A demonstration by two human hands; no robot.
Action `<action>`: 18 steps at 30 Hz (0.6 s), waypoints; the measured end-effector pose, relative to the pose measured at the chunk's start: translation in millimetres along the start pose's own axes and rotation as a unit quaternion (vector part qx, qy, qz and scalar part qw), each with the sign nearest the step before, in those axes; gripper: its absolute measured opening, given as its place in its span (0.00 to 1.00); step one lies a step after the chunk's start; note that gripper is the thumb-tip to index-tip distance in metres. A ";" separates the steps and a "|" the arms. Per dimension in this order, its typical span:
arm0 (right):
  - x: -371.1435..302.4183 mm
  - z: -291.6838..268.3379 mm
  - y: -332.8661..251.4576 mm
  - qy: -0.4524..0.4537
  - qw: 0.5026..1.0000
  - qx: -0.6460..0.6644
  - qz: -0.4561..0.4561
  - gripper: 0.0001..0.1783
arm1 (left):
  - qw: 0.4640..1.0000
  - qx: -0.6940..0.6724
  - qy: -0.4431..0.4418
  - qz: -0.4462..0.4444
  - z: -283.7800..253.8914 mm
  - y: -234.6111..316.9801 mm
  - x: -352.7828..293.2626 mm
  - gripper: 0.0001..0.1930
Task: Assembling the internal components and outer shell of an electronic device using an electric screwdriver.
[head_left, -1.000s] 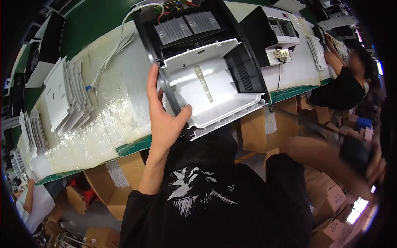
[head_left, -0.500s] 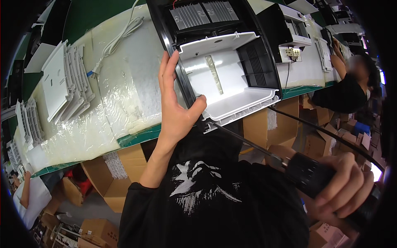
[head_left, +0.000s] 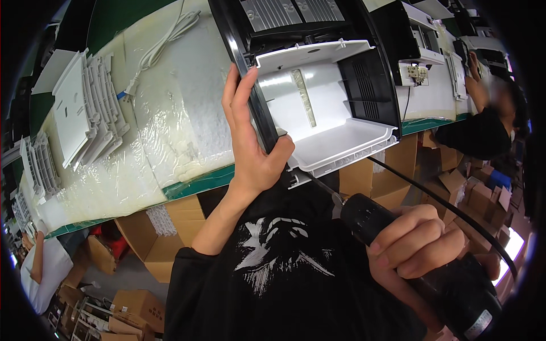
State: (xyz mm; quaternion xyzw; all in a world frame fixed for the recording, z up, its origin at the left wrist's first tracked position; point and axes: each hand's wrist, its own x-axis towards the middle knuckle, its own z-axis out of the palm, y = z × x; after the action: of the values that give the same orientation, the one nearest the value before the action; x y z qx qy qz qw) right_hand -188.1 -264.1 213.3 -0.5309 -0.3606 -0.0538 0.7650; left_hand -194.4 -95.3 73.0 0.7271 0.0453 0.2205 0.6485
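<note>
A black appliance housing (head_left: 389,85) with a white liner (head_left: 341,142) inside it lies at the edge of the bench. My left hand (head_left: 256,153) clasps its left side wall, fingers along the outside and thumb over the near corner. In my right hand (head_left: 418,241) is a black electric screwdriver (head_left: 367,217), gripped round its body. Its long thin bit points up and left to the housing's near left corner, where the tip is hidden. Metal heat sinks (head_left: 273,16) show in the housing's far part.
Stacked white plastic panels (head_left: 77,111) and a coiled white cable (head_left: 162,48) lie on the film-covered bench (head_left: 187,119) at left. Another black unit (head_left: 392,42) stands at right. A black cord (head_left: 443,199) crosses the right side. Cardboard boxes (head_left: 162,250) sit below. Co-workers are at both sides.
My right hand has brought the screwdriver up and left, much closer to the housing, and less of the bit shows. The housing and my left hand sit slightly further right in view.
</note>
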 end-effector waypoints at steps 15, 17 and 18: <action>2.1 2.4 8.2 -0.123 0.989 -0.053 0.063 0.32 | 0.998 0.043 0.000 0.037 1.1 -2.3 1.4 0.45; 1.5 5.5 12.8 -0.153 0.985 -0.057 0.057 0.39 | 0.997 0.057 0.006 0.056 -0.1 -1.0 1.8 0.45; -0.1 6.2 17.0 -0.168 0.983 -0.053 0.055 0.43 | 0.998 0.044 0.002 0.040 -1.0 0.9 2.1 0.42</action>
State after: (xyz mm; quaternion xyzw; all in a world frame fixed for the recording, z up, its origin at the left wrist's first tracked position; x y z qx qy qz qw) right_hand -183.3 -251.5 201.1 -0.5913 -0.4513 0.0592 0.6657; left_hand -193.0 -93.7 74.4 0.7558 0.0267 0.2457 0.6064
